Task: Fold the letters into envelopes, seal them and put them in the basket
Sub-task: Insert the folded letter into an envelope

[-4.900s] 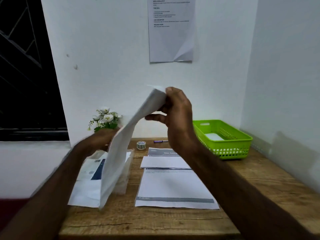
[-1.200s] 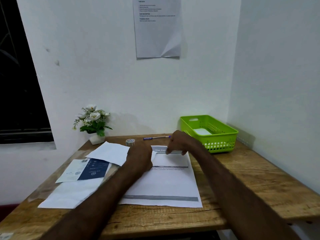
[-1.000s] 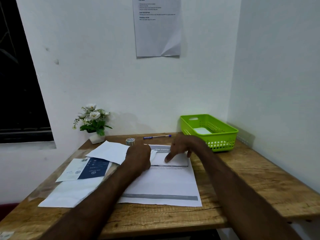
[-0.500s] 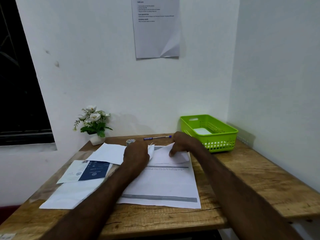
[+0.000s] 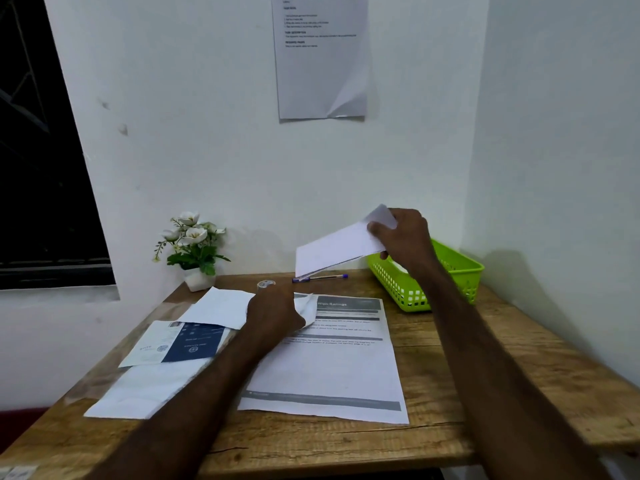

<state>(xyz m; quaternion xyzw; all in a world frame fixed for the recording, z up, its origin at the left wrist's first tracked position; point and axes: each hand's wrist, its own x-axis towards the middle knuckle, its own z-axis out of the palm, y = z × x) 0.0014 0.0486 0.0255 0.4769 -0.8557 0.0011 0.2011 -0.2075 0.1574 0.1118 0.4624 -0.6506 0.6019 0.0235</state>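
Two hands: both busy over the table (image 5: 519, 368), working apart from each other.
Envelope: white envelope (image 5: 332, 249) held in the air above the table's far edge, tilted, its low corner over the pen (image 5: 320, 277), its high end just left of the basket (image 5: 460, 268).
Right hand: right hand (image 5: 403, 237) pinches the envelope's upper right end, thumb on the near face, fingers curled behind.
Left hand: left hand (image 5: 273, 315) rests on the table, fingers curled around the crumpled top left corner of the printed letter (image 5: 332, 362).
Letter: lies flat mid-table, its near edge close to the table's front edge.
Basket: green, at the far right corner, something white inside.
Left side: loose white sheets (image 5: 149, 389) and a blue-printed leaflet (image 5: 180, 342) overlap toward the left edge.
Far edge: tape roll (image 5: 266, 284) beside the pen; potted flowers (image 5: 194, 244) at the far left corner.
Open room: bare wood along the right edge and front right corner.
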